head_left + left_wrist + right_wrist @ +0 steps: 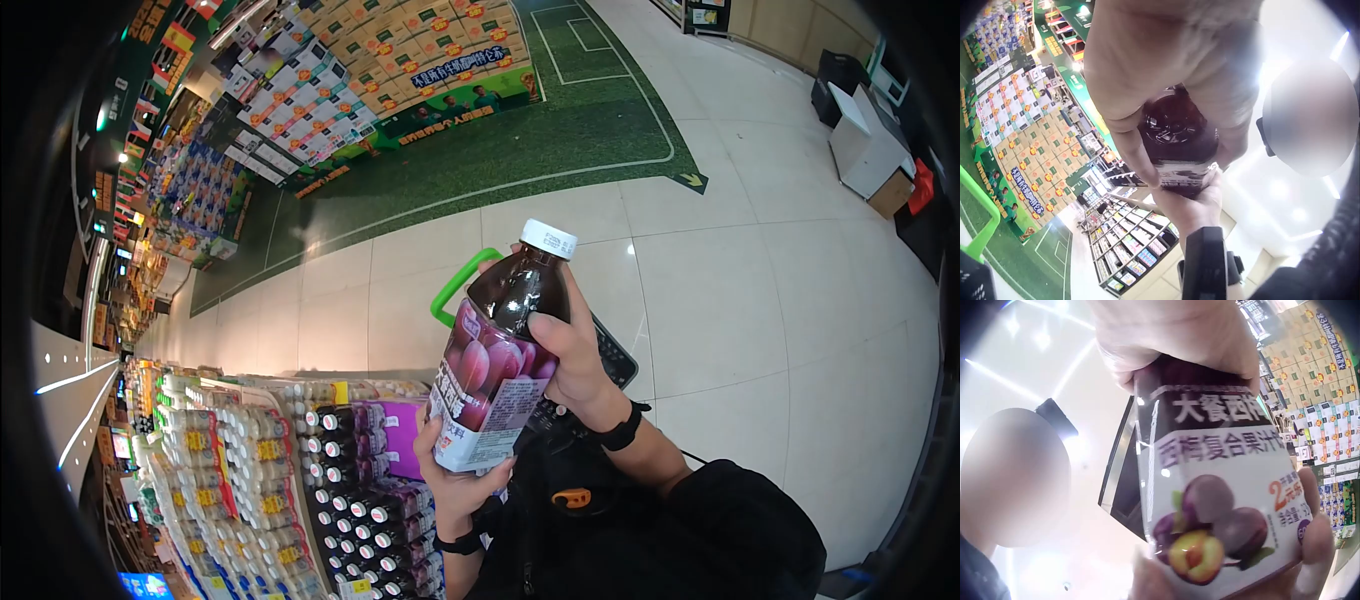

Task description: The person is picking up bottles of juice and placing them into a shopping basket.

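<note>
A large bottle of dark juice [490, 370] with a white cap [549, 238] and a plum-printed label is held tilted in front of the body. The right hand [572, 365] grips its shoulder, thumb on the near side below the neck. Down at the base, the left hand [460, 485] holds the bottle between thumb and fingers. The left wrist view has the left hand [1166, 56] around the dark bottle base [1175, 122]. In the right wrist view the right hand [1179, 331] is above the printed label [1216, 456], with left-hand fingers [1315, 550] at the lower edge.
Dark-juice bottles [365, 535] and packed pale bottles [260, 480] stand in rows at lower left. A green handle [465, 288] shows behind the bottle. Stacked cartons [400, 50] border green floor matting [590, 125]; a white box [868, 140] is at upper right.
</note>
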`<state>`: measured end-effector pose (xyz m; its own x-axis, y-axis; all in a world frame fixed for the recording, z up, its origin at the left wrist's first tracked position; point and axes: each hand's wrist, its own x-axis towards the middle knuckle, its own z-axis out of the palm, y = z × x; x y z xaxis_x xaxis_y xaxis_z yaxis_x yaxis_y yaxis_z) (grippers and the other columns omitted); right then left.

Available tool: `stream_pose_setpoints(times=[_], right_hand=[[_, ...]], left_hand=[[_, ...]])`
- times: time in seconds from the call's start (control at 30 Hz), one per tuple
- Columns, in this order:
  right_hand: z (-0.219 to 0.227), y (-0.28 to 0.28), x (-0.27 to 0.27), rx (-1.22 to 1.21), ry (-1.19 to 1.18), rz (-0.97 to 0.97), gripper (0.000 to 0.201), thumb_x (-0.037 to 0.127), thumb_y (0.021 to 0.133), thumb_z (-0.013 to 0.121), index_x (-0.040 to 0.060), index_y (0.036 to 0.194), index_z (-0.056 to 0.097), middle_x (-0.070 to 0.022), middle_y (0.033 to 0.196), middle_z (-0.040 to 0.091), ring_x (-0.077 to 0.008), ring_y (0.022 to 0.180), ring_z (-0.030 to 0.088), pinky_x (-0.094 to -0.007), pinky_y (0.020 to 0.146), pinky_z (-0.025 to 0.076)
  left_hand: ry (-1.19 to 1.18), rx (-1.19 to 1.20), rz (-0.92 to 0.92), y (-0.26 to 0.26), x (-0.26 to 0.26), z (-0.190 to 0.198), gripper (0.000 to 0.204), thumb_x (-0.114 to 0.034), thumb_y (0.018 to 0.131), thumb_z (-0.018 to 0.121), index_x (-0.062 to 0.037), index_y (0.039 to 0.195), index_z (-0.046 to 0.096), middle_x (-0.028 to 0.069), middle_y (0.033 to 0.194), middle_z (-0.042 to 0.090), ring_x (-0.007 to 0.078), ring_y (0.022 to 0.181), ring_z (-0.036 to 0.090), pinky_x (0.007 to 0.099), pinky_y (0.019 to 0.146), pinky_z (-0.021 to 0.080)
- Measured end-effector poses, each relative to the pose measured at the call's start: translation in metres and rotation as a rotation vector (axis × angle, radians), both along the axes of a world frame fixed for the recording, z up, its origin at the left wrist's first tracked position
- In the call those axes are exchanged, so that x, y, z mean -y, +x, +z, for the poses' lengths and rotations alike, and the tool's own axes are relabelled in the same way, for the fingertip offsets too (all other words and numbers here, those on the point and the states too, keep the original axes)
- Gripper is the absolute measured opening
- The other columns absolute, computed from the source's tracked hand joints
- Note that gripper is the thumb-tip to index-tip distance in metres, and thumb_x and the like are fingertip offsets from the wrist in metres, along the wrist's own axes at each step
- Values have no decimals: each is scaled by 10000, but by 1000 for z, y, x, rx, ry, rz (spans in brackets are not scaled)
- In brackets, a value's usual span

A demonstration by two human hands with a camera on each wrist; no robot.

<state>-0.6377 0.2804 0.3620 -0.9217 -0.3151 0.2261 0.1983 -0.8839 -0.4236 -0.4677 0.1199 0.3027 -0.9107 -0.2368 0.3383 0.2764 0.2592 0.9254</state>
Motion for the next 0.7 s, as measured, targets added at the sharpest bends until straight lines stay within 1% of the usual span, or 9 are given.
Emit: stream_pose_setpoints(times=[0.17,0.23,0.3,0.5,0.53,0.57,0.63,0.67,0.7], right_hand=[[8,3,1,161,92,-127,449,118,900,661,1,1293,479,-111,1232,597,-166,1089,598,-324,953,481],[6,1,-1,254,97,-83,370,129,926,627,4,1252,504,-112,1210,609,-167,1058,611,-322,933,492],[-6,-6,1,262,86,-39,395,285,957,541,15,1244,514,-164,1212,619,-283,1152,604,-419,995,484],[-20,-18,-4,335,5,17,351,274,916,567,32,1170,555,-146,1122,639,-301,1127,607,-445,999,482],[-24,-19,-4,295,-55,37,334,272,893,579,37,1130,560,-138,1096,635,-305,1118,607,-453,998,483],[-28,-19,-4,255,-115,56,317,269,870,591,42,1090,564,-131,1070,631,-309,1109,606,-460,997,484],[-26,-18,-7,169,-138,85,323,268,827,612,57,1062,544,-108,1045,609,-313,1127,591,-507,1007,476],[-27,-17,-6,76,-218,116,338,276,816,618,64,1066,535,-103,1050,597,-313,1133,583,-532,1018,467],[-29,-18,-5,-21,-299,149,354,285,805,624,71,1070,526,-98,1055,585,-312,1139,576,-556,1028,457]], left_hand=[[-190,-51,64,-7,-8,12,881,-47,637,871,-207,1373,414,230,1436,338,397,1316,427,487,1040,430],[-507,-136,119,-16,-16,36,821,4,632,840,-260,1322,480,235,1423,342,425,1300,440,491,1014,451],[-558,-137,116,-14,-16,43,766,13,623,837,-268,1269,537,241,1433,339,435,1299,439,493,1019,447],[-713,-170,123,-8,-10,28,577,22,602,840,-282,1077,717,251,1449,362,478,1307,425,510,1078,391],[-721,-232,102,-11,-7,22,765,-25,616,875,-307,1276,610,256,1448,368,458,1319,423,507,1078,392],[-716,-231,102,-12,-7,14,765,-25,616,875,-307,1276,610,256,1448,368,458,1319,423,507,1078,392],[-220,-150,149,-13,-15,-2,1029,-134,634,929,-220,1483,354,249,1466,353,405,1337,420,486,1085,386],[-77,86,137,-1,-15,-13,1239,-267,616,967,-81,1523,144,209,1457,342,328,1335,418,442,1091,380],[-70,84,148,0,-18,-10,1239,-267,616,967,-81,1523,144,209,1457,342,328,1335,418,442,1091,380]])
